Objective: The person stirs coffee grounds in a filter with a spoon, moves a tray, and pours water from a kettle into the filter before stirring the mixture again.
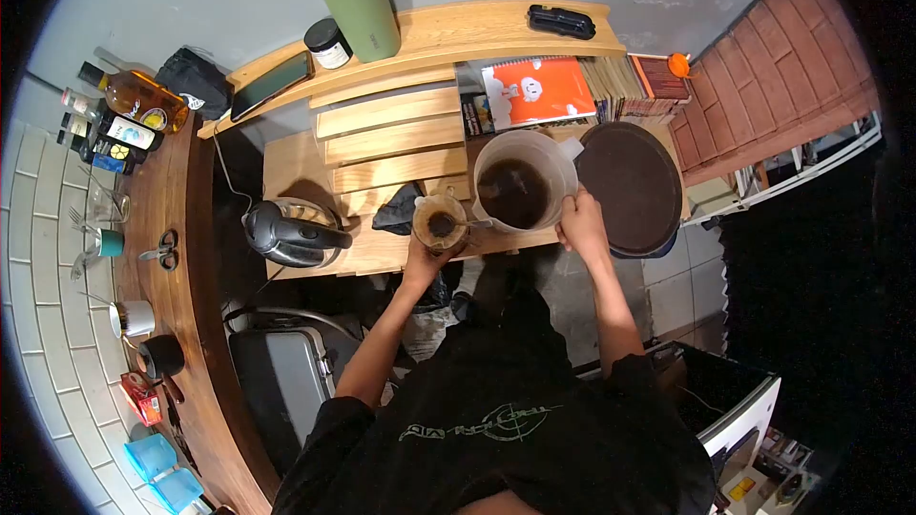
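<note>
My left hand [427, 265] is closed around the lower side of a small clear vessel [426, 234]. Dark brown matter that looks like coffee sits inside it, and something like a spoon handle [479, 224] sticks out to the right. With my right hand [583, 223] I grip a large translucent plastic pitcher [485, 154] at its near right side. Dark brown liquid [513, 193] fills its lower part. The pitcher stands right of the vessel, above the front of the slatted wooden bench [391, 172]. A crumpled black cloth [398, 210] lies just behind the vessel.
An electric kettle [296, 232] stands left on the bench. Right of the pitcher is a round dark brown stool top [630, 189]. Behind are an orange notebook [539, 92], a green bottle [355, 5] and a phone [272, 86]. Scissors [164, 251] lie on the left wooden counter [176, 324].
</note>
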A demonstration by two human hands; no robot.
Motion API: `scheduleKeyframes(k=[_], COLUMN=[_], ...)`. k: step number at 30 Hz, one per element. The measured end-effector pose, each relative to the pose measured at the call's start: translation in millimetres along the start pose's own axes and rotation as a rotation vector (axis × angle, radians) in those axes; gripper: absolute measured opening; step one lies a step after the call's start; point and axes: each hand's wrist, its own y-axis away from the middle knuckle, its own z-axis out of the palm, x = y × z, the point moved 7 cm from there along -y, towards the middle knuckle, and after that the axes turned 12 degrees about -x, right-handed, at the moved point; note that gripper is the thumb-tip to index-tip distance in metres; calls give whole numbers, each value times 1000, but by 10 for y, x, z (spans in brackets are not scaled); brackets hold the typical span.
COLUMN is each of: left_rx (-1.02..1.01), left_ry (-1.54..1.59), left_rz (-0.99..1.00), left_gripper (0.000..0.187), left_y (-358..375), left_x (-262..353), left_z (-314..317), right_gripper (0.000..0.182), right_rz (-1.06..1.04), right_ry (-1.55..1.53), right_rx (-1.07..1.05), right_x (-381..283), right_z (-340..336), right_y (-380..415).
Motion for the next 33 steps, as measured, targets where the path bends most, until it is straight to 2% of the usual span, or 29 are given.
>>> scheduleKeyframes(k=[3,5,8,12,14,17,19,20,21,23,24,27,29,31,33], left_rx=[7,52,70,60,36,57,66,81,79,44,45,101,23,38,-67], left_ry=[-55,-238,-214,-194,-75,-107,-155,-208,-207,-192,-194,-130,-89,-16,-60], left_rz=[6,118,154,159,188,239,262,278,285,234,243,174,81,45,-27], left_gripper=[77,57,56,61,66,71,70,70,70,67,67,76,78,71,65], left_y=[-6,8,12,-19,-72,-125,-160,-169,-189,-243,-253,-252,-247,-245,-254], left_x=[-171,-38,173,-73,-116,50,93,120,111,57,81,115,101,-13,89], left_z=[2,-13,-30,26,80,131,166,178,192,237,256,230,255,251,268], right_gripper=[31,33,36,36,36,34,36,38,38,35,32,28,29,37,43], right_rz=[-12,-17,-23,-17,-22,-18,18,4,2,-217,-275,-516,-713,-816,-881], right_ry=[-4,-21,-37,-79,-91,-79,-52,117,117,405,335,391,428,480,508], right_rx=[22,34,55,106,129,130,101,213,220,427,423,424,402,420,360], right_x=[25,62,128,175,184,192,85,-64,-112,-410,-599,-1099,-1368,-1591,-1806], right_z=[-91,-161,-268,-371,-414,-433,-441,-534,-616,-858,-953,-1213,-1372,-1512,-1587], right_y=[-18,-34,-45,-52,-32,-22,75,209,244,368,428,340,50,-368,-809])
